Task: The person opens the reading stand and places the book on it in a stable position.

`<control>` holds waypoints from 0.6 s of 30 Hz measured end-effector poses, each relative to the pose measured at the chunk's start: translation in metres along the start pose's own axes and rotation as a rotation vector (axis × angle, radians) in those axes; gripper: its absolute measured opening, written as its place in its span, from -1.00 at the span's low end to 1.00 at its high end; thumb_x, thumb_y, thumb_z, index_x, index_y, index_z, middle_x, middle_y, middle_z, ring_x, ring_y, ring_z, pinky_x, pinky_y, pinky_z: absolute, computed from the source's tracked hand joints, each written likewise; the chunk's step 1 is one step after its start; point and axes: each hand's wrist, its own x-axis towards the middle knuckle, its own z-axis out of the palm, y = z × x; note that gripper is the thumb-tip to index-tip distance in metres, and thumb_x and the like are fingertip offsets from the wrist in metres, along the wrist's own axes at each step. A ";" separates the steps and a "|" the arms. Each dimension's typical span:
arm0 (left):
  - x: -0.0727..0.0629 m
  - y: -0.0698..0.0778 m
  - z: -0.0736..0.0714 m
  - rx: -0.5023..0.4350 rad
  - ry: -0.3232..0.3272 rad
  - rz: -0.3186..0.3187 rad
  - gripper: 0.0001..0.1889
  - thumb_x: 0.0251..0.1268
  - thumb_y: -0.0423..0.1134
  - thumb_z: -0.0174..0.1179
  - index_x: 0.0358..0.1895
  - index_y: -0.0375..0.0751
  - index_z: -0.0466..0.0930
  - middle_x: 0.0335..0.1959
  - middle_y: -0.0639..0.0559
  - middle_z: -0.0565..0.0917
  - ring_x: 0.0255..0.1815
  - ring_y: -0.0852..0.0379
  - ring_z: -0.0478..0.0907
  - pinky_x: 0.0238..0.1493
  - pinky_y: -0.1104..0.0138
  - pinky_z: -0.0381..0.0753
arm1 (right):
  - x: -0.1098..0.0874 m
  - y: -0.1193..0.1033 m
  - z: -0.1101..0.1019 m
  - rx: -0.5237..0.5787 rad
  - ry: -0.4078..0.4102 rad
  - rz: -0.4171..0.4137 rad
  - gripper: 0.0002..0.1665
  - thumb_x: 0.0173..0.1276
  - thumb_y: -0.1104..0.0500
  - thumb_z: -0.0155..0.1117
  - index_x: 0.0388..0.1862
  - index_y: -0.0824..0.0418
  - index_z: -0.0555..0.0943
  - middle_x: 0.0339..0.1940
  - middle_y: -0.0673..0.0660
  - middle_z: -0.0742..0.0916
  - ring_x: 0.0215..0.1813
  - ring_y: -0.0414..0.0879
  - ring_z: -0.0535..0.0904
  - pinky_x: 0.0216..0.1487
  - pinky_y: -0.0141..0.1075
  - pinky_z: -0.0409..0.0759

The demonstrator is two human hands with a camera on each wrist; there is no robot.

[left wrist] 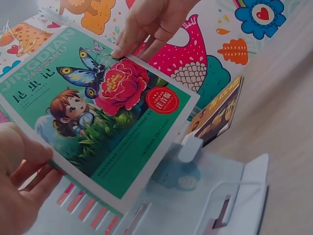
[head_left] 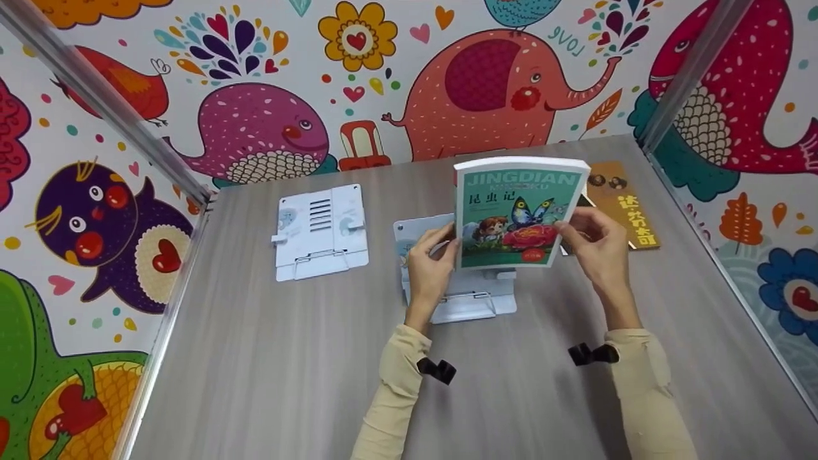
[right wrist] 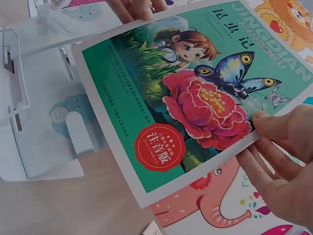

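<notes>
Both hands hold up a green paperback book (head_left: 511, 217) with a butterfly and a red flower on its cover. By its left edge my left hand (head_left: 431, 265) grips it, thumb in front and fingers behind. The right hand (head_left: 597, 246) pinches the opposite edge, its thumb (right wrist: 274, 122) on the cover. Below and behind the book stands a pale blue book stand (head_left: 460, 306), partly hidden by the book and left hand. In the left wrist view the stand's clip (left wrist: 190, 149) shows just off the book's lower corner.
Another pale stand (head_left: 323, 233) with slots lies on the table (head_left: 255, 358) to the left. A brown book with yellow lettering (head_left: 620, 204) lies behind the right hand, partly covered. Cartoon-printed panels (head_left: 364, 83) with metal posts (head_left: 696, 70) enclose the table.
</notes>
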 end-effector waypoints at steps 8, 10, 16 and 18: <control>0.000 -0.004 -0.022 0.054 0.027 -0.005 -0.67 0.35 -0.43 0.28 0.16 -0.36 0.67 0.04 -0.20 0.70 0.09 -0.05 0.70 0.11 0.32 0.69 | -0.006 -0.025 0.021 -0.001 -0.032 -0.061 -0.71 0.36 0.31 0.38 0.04 0.37 0.68 -0.18 0.08 0.76 -0.25 -0.21 0.60 -0.18 -0.52 0.59; 0.001 -0.005 -0.027 0.071 0.035 -0.001 -0.67 0.34 -0.44 0.28 0.16 -0.36 0.67 0.04 -0.21 0.70 0.09 -0.07 0.70 0.11 0.31 0.69 | -0.008 -0.031 0.025 0.012 -0.041 -0.085 -0.71 0.34 0.35 0.39 0.02 0.41 0.67 -0.19 0.11 0.76 -0.25 -0.24 0.62 -0.18 -0.54 0.58; 0.002 -0.011 -0.042 0.096 0.062 0.009 -0.67 0.33 -0.46 0.29 0.14 -0.38 0.67 0.05 -0.24 0.71 0.09 -0.11 0.70 0.11 0.28 0.70 | -0.008 -0.035 0.039 0.088 -0.078 -0.091 -0.71 0.29 0.39 0.41 -0.02 0.49 0.66 -0.19 0.17 0.81 -0.25 -0.31 0.68 -0.12 -0.57 0.64; 0.002 -0.013 -0.047 0.098 0.066 0.001 -0.67 0.32 -0.47 0.29 0.14 -0.38 0.67 0.05 -0.24 0.71 0.09 -0.10 0.70 0.11 0.29 0.70 | -0.007 -0.035 0.044 0.094 -0.094 -0.081 -0.70 0.29 0.40 0.41 -0.02 0.51 0.66 -0.16 0.27 0.80 -0.23 -0.31 0.70 -0.09 -0.56 0.66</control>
